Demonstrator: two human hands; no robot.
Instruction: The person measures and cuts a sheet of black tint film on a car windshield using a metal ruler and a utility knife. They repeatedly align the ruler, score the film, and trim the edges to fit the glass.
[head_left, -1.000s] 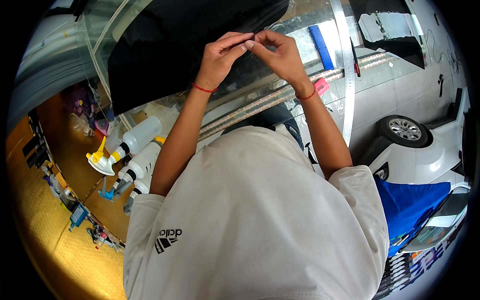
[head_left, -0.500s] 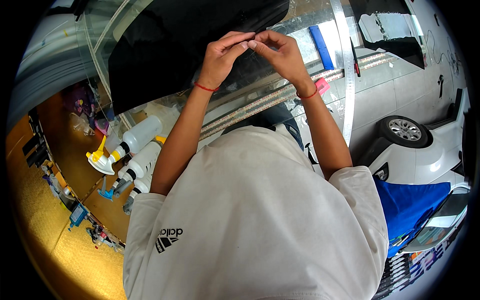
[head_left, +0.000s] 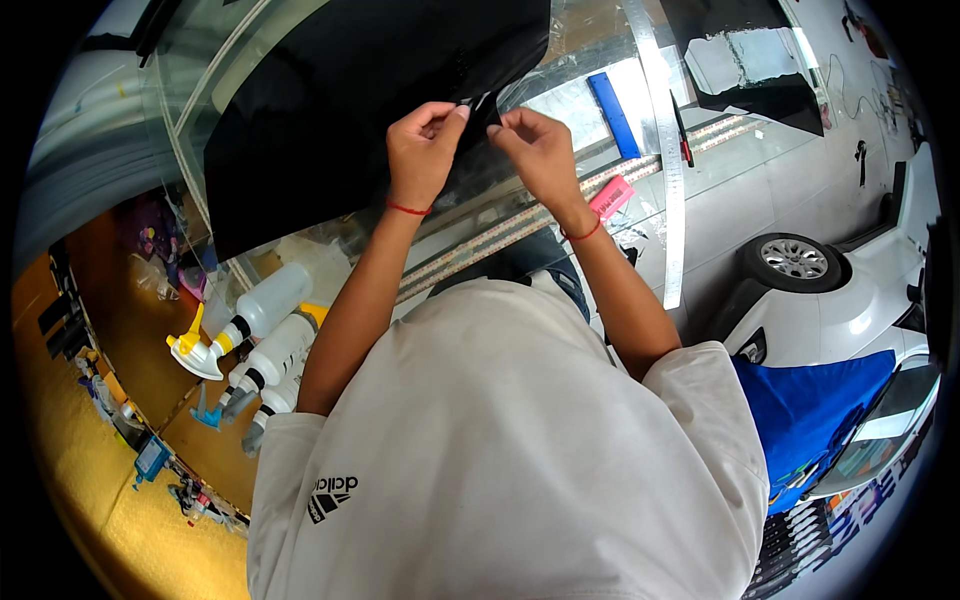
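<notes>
A large sheet of black window film (head_left: 330,120) lies over the glass table (head_left: 440,225), its right edge under my hands. My left hand (head_left: 420,160) pinches that edge between thumb and forefinger. Just to its right, my right hand (head_left: 545,165) is closed in a pinch at the same edge. Between the fingertips the film is creased and lifted, with a small bright glint. Whether a thin clear layer is parted from it there, I cannot tell.
Right of my hands lie a blue flat scraper (head_left: 613,115), a pink block-shaped tool (head_left: 611,197), a long metal ruler (head_left: 672,200) and a red-black pen (head_left: 683,135). Spray bottles (head_left: 275,300) lie at left. More black film (head_left: 790,105) sits at far right; a white car (head_left: 850,320) stands beyond.
My fingertips, together before, are now a little apart, with the film's edge creased between them. Both hands appear lower in the picture, and the whole view has shifted slightly.
</notes>
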